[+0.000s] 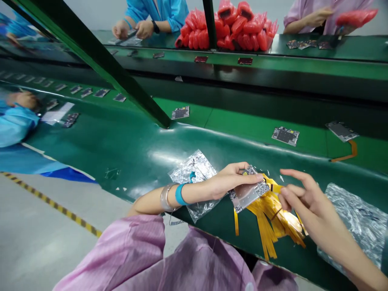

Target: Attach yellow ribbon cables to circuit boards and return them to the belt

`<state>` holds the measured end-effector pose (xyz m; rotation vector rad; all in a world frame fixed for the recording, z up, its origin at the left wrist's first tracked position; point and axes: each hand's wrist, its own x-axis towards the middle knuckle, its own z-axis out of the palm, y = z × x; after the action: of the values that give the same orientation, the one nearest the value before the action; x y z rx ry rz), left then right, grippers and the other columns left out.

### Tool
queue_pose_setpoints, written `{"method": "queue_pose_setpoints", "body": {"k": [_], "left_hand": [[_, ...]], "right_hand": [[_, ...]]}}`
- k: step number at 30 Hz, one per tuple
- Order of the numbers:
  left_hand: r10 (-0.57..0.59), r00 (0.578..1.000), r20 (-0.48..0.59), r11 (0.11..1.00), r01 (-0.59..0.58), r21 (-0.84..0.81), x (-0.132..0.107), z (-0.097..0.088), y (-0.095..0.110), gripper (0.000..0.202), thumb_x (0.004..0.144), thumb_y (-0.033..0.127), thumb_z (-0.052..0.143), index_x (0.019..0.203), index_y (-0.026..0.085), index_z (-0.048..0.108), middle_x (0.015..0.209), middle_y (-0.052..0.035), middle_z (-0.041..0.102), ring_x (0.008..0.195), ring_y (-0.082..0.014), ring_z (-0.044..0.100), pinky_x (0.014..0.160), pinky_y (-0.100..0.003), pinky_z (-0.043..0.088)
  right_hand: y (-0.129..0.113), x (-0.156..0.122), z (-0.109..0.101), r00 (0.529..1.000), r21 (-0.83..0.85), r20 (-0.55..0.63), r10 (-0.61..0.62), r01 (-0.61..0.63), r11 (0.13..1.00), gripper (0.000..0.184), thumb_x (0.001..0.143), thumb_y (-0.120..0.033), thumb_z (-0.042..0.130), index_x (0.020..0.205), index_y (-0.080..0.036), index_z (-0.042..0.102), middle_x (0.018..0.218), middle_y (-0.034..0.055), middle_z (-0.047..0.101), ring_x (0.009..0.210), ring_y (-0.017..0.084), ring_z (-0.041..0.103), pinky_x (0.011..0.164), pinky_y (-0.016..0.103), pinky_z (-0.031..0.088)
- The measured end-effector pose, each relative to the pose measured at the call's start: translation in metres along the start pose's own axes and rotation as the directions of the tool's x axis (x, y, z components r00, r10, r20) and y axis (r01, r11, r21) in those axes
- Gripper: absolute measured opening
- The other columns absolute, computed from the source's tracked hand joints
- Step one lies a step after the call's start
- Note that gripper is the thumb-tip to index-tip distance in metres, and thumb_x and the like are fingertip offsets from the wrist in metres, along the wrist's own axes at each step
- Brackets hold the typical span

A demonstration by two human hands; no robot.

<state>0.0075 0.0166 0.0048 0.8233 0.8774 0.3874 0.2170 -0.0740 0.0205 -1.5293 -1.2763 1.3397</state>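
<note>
Left grip on a flat, silvery-grey circuit board

Near the near edge of the table, a pile of strips lies between the left bag and the right bag. At the pile's left side is a circuit board in the left hand, the right hand just right of it. Along the table's far edge, a conveyor carries spaced boards; behind, wrapped bundles sit heaped on the opposite table.
</note>
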Motion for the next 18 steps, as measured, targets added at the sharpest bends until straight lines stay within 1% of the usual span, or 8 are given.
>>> {"method": "queue_pose_setpoints", "body": {"k": [2,3,4,5,7,10,14,18], "left_hand": [[0.022,0.999,0.04,0.998,-0.025,0.065,-0.002,0.001,0.0,0.034,0.072,0.034,0.087,0.079,0.018,0.057,0.069,0.0027,0.061,0.056,-0.0073,0.051,0.051,-0.021,0.04],[0.049,0.997,0.063,0.993,-0.056,0.106,-0.003,0.001,0.0,0.033,0.072,0.033,0.087,0.081,0.017,0.059,0.073,0.002,0.063,0.059,-0.0079,0.054,0.054,-0.022,0.042],[0.08,0.993,0.088,0.985,-0.092,0.147,-0.005,0.0,0.0,0.031,0.073,0.032,0.086,0.084,0.017,0.062,0.078,0.0008,0.066,0.064,-0.009,0.057,0.059,-0.022,0.045],[0.108,0.987,0.116,0.974,-0.128,0.185,-0.007,0.0,0.0,0.029,0.074,0.031,0.085,0.088,0.016,0.064,0.084,-0.0004,0.068,0.071,-0.0105,0.06,0.064,-0.023,0.047],[0.139,0.974,0.177,0.952,-0.181,0.247,-0.01,-0.001,-0.001,0.026,0.077,0.029,0.082,0.096,0.017,0.068,0.093,-0.0023,0.071,0.083,-0.0137,0.064,0.076,-0.026,0.05],[0.157,0.962,0.222,0.927,-0.222,0.303,-0.013,-0.003,-0.002,0.025,0.08,0.028,0.08,0.101,0.019,0.07,0.101,-0.003,0.072,0.092,-0.015,0.065,0.086,-0.029,0.05],[0.154,0.964,0.218,0.915,-0.222,0.337,-0.014,-0.004,-0.004,0.024,0.082,0.03,0.079,0.101,0.019,0.069,0.103,-0.0033,0.073,0.094,-0.0154,0.066,0.086,-0.028,0.05],[0.15,0.966,0.209,0.9,-0.221,0.375,-0.014,-0.005,-0.006,0.026,0.082,0.033,0.079,0.103,0.02,0.07,0.106,-0.0042,0.073,0.098,-0.0172,0.066,0.088,-0.03,0.05]], "right_hand": [[-0.002,0.002,-0.004,0.99,0.064,0.116,0.081,-0.089,0.994,0.033,0.093,-0.053,0.062,0.107,-0.023,0.063,0.066,0.0017,0.069,0.063,0.019,0.067,0.059,0.028,0.055],[-0.002,0.003,-0.005,0.982,0.066,0.158,0.109,-0.12,0.991,0.032,0.091,-0.054,0.065,0.094,-0.022,0.066,0.067,0.0039,0.071,0.062,0.019,0.068,0.057,0.028,0.055],[-0.002,0.004,-0.006,0.976,0.054,0.179,0.127,-0.138,0.989,0.034,0.09,-0.055,0.067,0.084,-0.021,0.067,0.067,0.0051,0.072,0.058,0.018,0.067,0.054,0.027,0.054],[-0.001,0.004,-0.006,0.973,0.033,0.187,0.137,-0.145,0.989,0.035,0.089,-0.055,0.068,0.077,-0.021,0.068,0.067,0.0054,0.073,0.054,0.016,0.066,0.052,0.026,0.054],[0.002,0.004,-0.006,0.972,0.0,0.182,0.149,-0.152,0.988,0.035,0.088,-0.055,0.069,0.075,-0.022,0.072,0.07,0.0054,0.075,0.051,0.015,0.064,0.049,0.026,0.055],[0.008,0.002,-0.004,0.965,0.016,0.192,0.178,-0.185,0.983,0.033,0.085,-0.056,0.072,0.079,-0.023,0.074,0.075,0.0065,0.077,0.062,0.019,0.073,0.055,0.026,0.061],[0.013,0.001,-0.001,0.958,0.074,0.206,0.201,-0.22,0.973,0.033,0.085,-0.055,0.074,0.08,-0.022,0.073,0.073,0.0065,0.078,0.068,0.021,0.077,0.066,0.028,0.065],[0.013,-0.001,-0.003,0.95,0.034,0.238,0.2,-0.214,0.976,0.032,0.088,-0.053,0.071,0.081,-0.022,0.073,0.074,0.0066,0.078,0.07,0.022,0.077,0.064,0.029,0.065]]}}
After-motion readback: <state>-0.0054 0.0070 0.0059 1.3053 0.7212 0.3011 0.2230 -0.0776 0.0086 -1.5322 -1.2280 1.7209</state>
